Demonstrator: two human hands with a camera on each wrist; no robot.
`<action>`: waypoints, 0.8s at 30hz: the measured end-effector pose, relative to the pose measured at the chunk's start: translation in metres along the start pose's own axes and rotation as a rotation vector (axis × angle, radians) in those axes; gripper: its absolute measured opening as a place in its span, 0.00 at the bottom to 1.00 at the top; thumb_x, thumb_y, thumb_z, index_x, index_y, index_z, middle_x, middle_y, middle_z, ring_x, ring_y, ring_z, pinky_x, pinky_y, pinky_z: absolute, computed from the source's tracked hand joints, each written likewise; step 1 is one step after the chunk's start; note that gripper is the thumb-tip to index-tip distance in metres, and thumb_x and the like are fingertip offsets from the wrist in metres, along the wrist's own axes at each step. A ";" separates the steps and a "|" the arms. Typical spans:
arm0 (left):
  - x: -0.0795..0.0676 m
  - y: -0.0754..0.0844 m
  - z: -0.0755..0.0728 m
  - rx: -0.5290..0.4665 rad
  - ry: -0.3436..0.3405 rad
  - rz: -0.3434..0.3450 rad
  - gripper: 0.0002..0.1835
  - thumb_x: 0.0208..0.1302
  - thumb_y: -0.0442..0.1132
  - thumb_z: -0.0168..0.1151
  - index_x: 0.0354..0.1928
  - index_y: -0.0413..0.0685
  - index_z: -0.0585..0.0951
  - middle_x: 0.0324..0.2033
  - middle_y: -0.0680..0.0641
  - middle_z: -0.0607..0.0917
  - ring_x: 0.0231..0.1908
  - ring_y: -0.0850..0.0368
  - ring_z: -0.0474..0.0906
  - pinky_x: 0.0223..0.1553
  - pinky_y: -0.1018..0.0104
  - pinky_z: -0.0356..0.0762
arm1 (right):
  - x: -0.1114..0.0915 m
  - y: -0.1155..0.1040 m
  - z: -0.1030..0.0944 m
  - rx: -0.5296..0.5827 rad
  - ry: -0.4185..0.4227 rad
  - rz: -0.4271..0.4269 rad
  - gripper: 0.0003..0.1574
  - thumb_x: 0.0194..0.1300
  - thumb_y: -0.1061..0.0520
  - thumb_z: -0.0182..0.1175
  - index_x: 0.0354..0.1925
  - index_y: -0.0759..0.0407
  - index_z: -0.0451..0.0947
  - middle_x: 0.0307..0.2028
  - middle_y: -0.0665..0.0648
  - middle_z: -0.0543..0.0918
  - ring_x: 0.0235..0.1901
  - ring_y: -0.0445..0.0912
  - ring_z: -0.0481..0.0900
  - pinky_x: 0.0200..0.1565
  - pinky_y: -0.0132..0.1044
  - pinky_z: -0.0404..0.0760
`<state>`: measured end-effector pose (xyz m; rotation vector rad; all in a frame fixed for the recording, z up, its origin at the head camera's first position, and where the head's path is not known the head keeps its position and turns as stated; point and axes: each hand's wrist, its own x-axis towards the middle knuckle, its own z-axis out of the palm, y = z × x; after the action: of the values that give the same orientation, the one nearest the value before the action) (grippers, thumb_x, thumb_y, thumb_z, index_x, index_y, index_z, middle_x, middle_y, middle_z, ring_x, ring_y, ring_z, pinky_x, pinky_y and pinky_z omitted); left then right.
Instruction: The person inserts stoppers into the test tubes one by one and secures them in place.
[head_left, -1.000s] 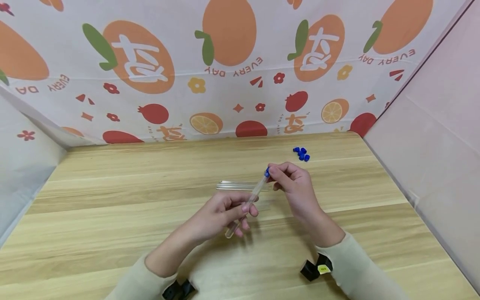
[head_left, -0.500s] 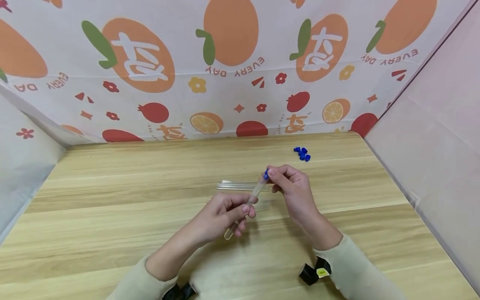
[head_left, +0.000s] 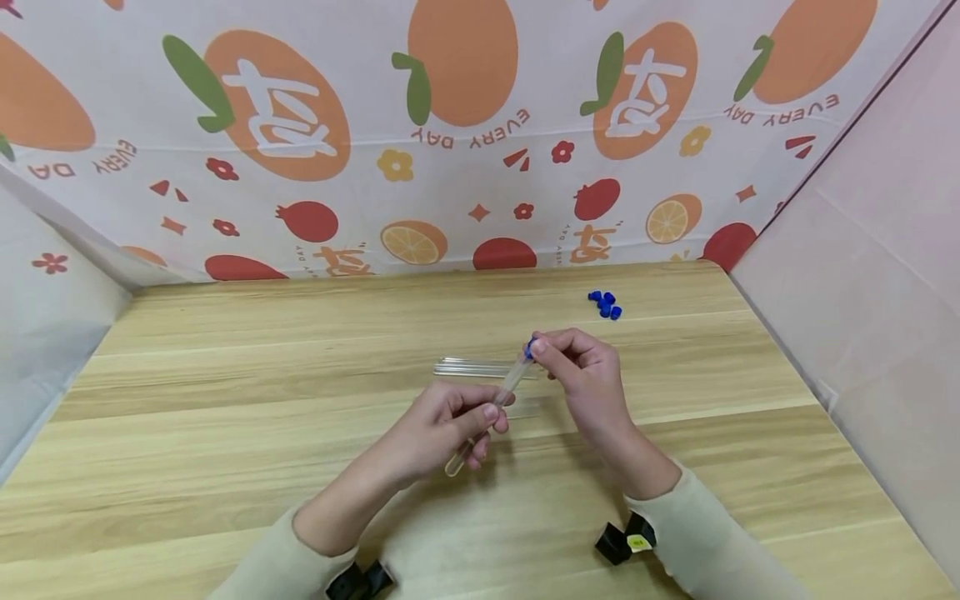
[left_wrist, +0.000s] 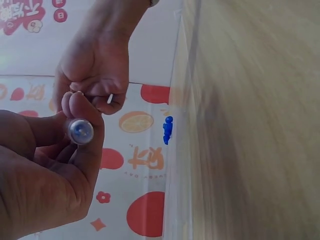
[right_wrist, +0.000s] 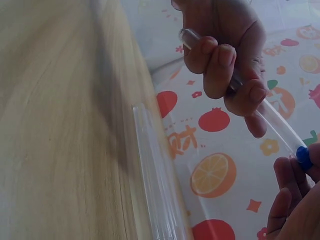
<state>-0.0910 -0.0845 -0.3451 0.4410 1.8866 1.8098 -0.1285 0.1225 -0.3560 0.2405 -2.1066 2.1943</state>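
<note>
A clear test tube (head_left: 513, 380) is held tilted above the table, its rounded end low and to the left. My left hand (head_left: 442, 425) grips it around the middle, thumb on top, as the right wrist view also shows. At the upper end sits a blue stopper (right_wrist: 303, 157), which my right hand (head_left: 588, 375) pinches between thumb and fingers. The stopper is at the tube's mouth; how deep it sits is partly hidden by the fingertips. In the left wrist view the tube's round end (left_wrist: 81, 132) faces the camera.
Several clear tubes (head_left: 472, 367) lie side by side on the wooden table (head_left: 225, 433) behind the hands. A small cluster of blue stoppers (head_left: 604, 305) lies toward the back right. A fruit-print cloth (head_left: 450, 183) hangs along the table's back edge.
Both hands keep their hold on the tube and stopper. The right hand and stopper have shifted slightly left, and less of the stopper shows at the tube's mouth.
</note>
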 end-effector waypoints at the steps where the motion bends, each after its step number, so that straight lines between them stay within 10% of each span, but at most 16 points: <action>1: 0.000 0.000 0.000 0.002 0.000 -0.001 0.17 0.77 0.33 0.50 0.58 0.28 0.77 0.33 0.47 0.83 0.21 0.62 0.75 0.23 0.70 0.80 | 0.000 0.000 0.000 -0.005 -0.002 -0.014 0.07 0.67 0.59 0.65 0.34 0.62 0.84 0.40 0.60 0.88 0.40 0.46 0.82 0.38 0.33 0.81; 9: 0.001 -0.001 -0.003 0.025 0.001 0.006 0.16 0.77 0.33 0.50 0.56 0.28 0.79 0.33 0.43 0.83 0.21 0.61 0.76 0.22 0.69 0.80 | 0.000 -0.001 0.001 -0.015 -0.043 -0.076 0.08 0.65 0.61 0.66 0.35 0.69 0.83 0.39 0.57 0.87 0.41 0.48 0.84 0.45 0.35 0.85; 24: 0.003 0.002 -0.003 -0.044 -0.069 0.005 0.19 0.78 0.39 0.50 0.63 0.34 0.74 0.42 0.39 0.85 0.32 0.52 0.84 0.33 0.60 0.87 | 0.012 -0.014 -0.019 0.034 -0.190 0.063 0.05 0.70 0.59 0.62 0.42 0.59 0.83 0.37 0.50 0.88 0.38 0.43 0.83 0.37 0.33 0.82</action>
<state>-0.0958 -0.0851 -0.3433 0.4864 1.7977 1.8122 -0.1384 0.1414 -0.3413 0.4050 -2.2018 2.3290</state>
